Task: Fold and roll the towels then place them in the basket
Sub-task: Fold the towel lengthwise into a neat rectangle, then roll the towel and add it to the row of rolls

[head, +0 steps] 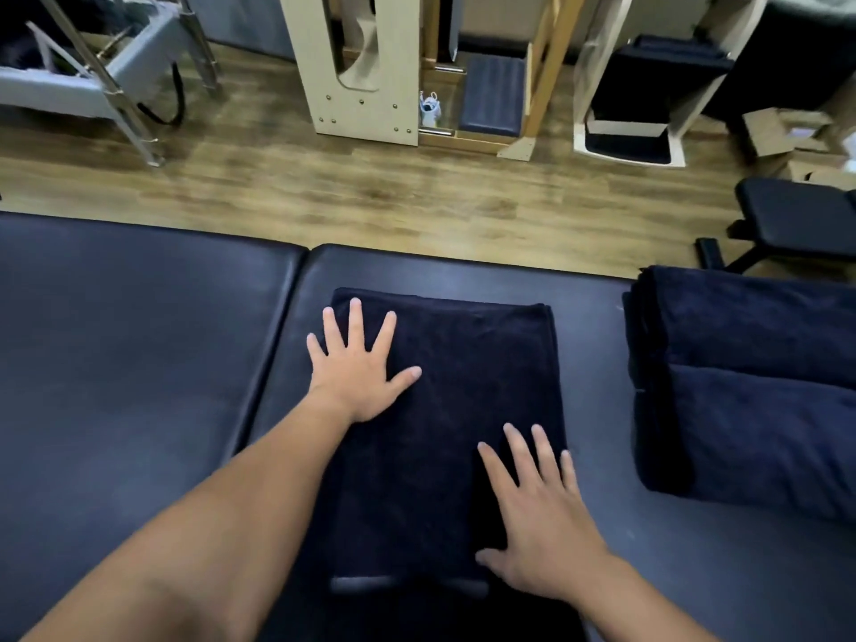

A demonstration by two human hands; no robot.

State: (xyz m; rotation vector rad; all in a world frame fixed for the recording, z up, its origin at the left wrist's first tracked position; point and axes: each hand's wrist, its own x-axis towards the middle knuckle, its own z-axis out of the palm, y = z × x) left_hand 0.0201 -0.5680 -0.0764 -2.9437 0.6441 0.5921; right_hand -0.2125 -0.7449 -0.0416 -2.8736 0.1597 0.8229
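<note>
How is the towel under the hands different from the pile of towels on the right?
The towel lies as one flat folded piece under both palms; the pile is thick, stacked and untouched. The towel sits mid-table; the pile sits at the right edge. Both are dark navy.

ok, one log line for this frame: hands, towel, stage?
left hand: flat on folded towel | right hand: flat on towel | stage: folded, not rolled | towel stack: right | basket: unseen
</note>
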